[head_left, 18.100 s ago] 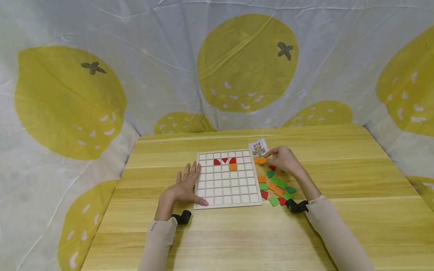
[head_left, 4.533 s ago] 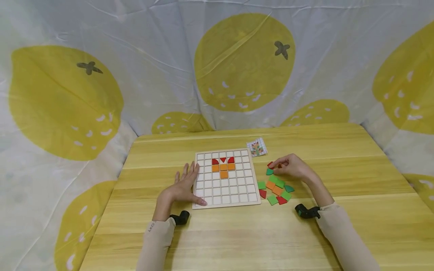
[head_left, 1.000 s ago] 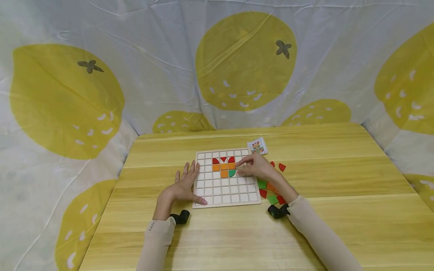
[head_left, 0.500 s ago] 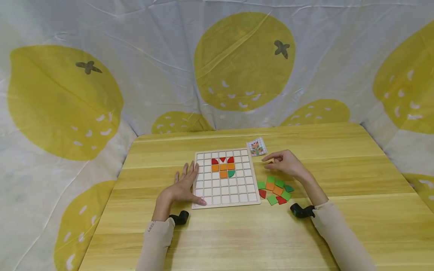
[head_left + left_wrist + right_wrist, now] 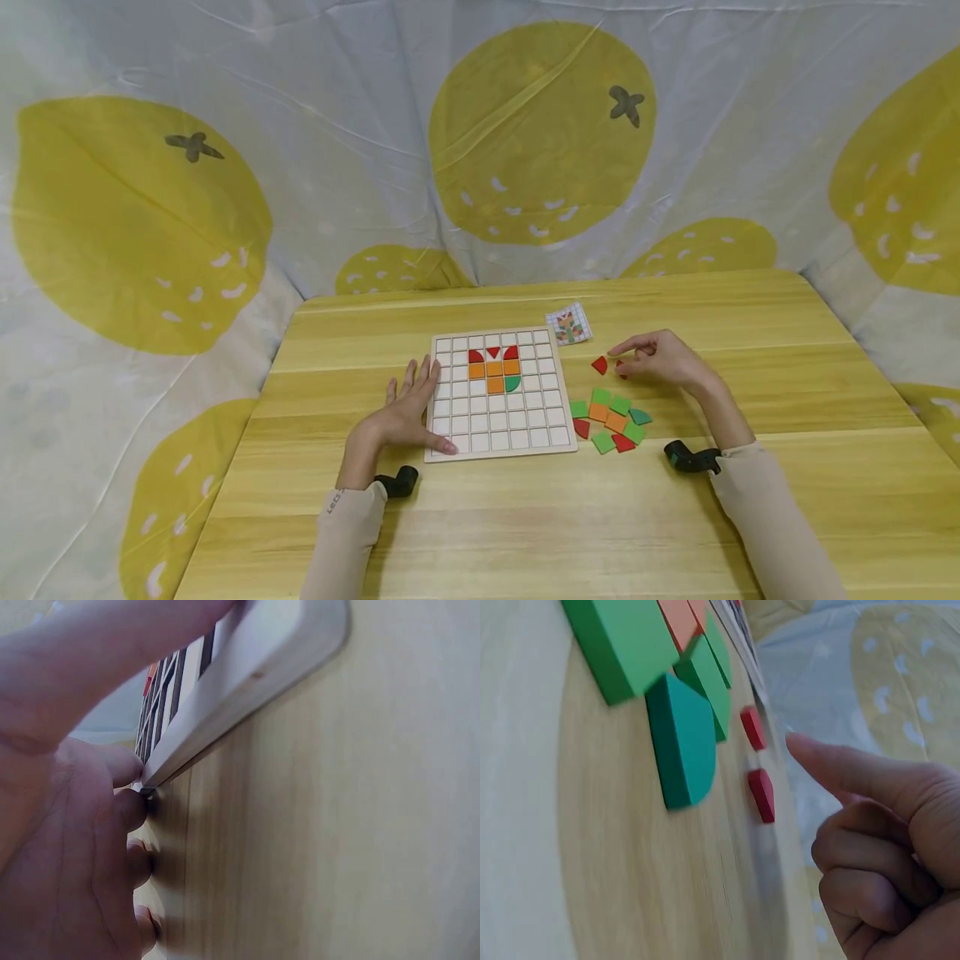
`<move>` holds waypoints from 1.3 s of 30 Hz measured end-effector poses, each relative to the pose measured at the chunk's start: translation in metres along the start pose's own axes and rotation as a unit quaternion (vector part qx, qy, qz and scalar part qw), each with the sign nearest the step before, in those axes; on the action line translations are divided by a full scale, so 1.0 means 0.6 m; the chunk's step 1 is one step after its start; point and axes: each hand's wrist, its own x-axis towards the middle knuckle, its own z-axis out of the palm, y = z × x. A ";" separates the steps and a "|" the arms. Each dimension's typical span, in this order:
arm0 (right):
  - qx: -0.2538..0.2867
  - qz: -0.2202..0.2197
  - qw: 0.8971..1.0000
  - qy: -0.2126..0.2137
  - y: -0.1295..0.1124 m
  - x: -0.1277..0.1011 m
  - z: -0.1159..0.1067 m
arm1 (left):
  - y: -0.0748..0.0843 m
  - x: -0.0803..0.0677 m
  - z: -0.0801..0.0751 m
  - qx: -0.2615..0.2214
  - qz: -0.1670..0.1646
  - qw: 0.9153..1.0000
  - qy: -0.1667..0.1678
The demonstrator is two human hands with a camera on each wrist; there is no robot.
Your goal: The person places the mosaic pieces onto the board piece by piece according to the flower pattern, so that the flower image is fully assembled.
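In the middle of the head view the left hand [image 5: 405,410] lies flat with fingers spread, its fingertips on the left edge of the grid board [image 5: 501,392] and its thumb at the board's lower left corner. The left wrist view shows the same: the thumb over the board's rim [image 5: 247,679] and the other fingers [image 5: 124,814] against the table beside it.

The right hand [image 5: 663,360] is right of the board, forefinger stretched out to the left and the other fingers curled under; it grips nothing. Its fingertip is just beside two small red pieces [image 5: 599,364] on the table, not clearly touching them. In the right wrist view the forefinger [image 5: 840,769] points toward those red pieces [image 5: 761,795], with a teal quarter-round piece [image 5: 681,746] and green squares [image 5: 622,645] in the upper left of that frame.

On the board, red, orange and one green piece [image 5: 512,383] fill cells in its upper middle. Below the right hand lies a cluster of loose pieces [image 5: 611,419], green, orange and red. A small pattern card [image 5: 569,325] lies above the board's upper right corner.
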 end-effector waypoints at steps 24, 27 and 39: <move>0.040 -0.066 0.970 -0.231 0.059 -0.028 -0.020 | -0.001 -0.001 0.000 -0.003 -0.001 1.000 0.003; 0.051 -0.076 0.962 -0.257 0.068 -0.033 -0.022 | -0.001 0.000 0.000 -0.002 0.000 1.000 0.003; 0.014 -0.048 0.986 -0.161 0.057 -0.026 -0.012 | 0.002 -0.001 -0.001 0.002 0.003 1.000 0.003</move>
